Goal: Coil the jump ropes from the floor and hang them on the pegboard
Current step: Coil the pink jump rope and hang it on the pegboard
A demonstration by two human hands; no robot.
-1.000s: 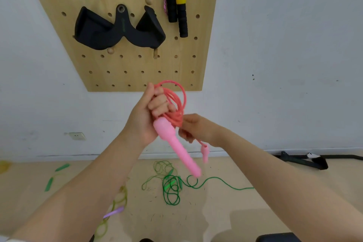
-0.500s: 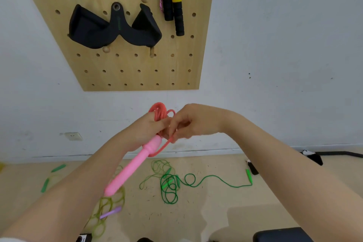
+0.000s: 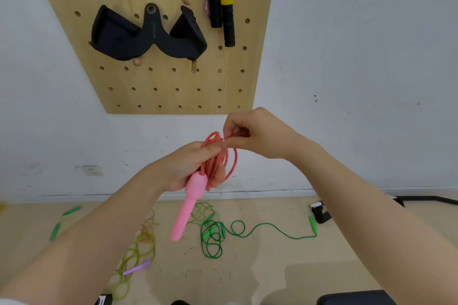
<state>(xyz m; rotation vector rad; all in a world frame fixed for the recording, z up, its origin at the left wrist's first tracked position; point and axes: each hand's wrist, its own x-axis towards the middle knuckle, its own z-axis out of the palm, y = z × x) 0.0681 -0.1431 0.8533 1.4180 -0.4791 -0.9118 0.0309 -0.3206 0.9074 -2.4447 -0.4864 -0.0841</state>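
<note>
Two hands meet in front of the wall, below the pegboard (image 3: 158, 86). Left hand (image 3: 184, 166) wraps closed around the coiled pink rope (image 3: 219, 161), its pink handle (image 3: 188, 205) dangling below the grip. Right hand (image 3: 255, 135) pinches a strand at the top of the coil, fingertips tight together. Down beneath the grip, a green rope (image 3: 213, 238) and a yellow-green rope (image 3: 138, 252) sprawl on the floor (image 3: 260, 267).
</note>
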